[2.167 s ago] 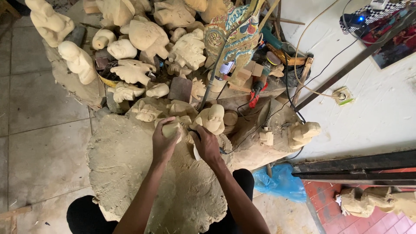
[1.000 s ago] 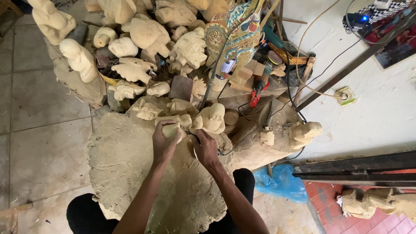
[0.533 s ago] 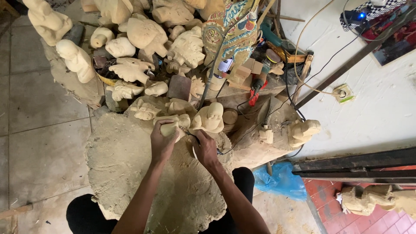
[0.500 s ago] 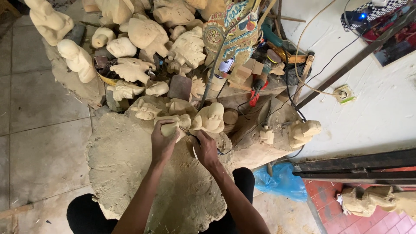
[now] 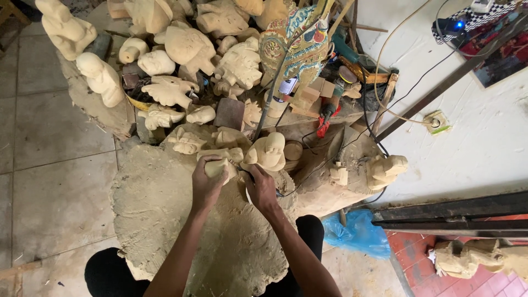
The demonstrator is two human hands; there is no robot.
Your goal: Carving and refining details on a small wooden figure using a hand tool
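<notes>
My left hand (image 5: 206, 184) grips a small pale wooden carving (image 5: 219, 165) and presses it on a big, rough, dust-covered wood slab (image 5: 159, 214). My right hand (image 5: 260, 188) is closed just right of it, fingers curled toward the carving; whatever it holds is hidden under the hand. A rounded pale figure (image 5: 268, 152) stands right behind my right hand, and more small carvings (image 5: 187, 140) lie at the slab's far edge.
Many unpainted wooden figures (image 5: 190, 47) are piled at the back, beside a painted carved panel (image 5: 291, 47). Cables and a wall socket (image 5: 437, 120) run along the white wall. A blue plastic bag (image 5: 357, 234) lies at right. Grey floor tiles (image 5: 49, 165) lie at left.
Both hands stay at the same spot on the slab, shifting slightly against the small carving. The view has wobbled a little; nothing else has moved.
</notes>
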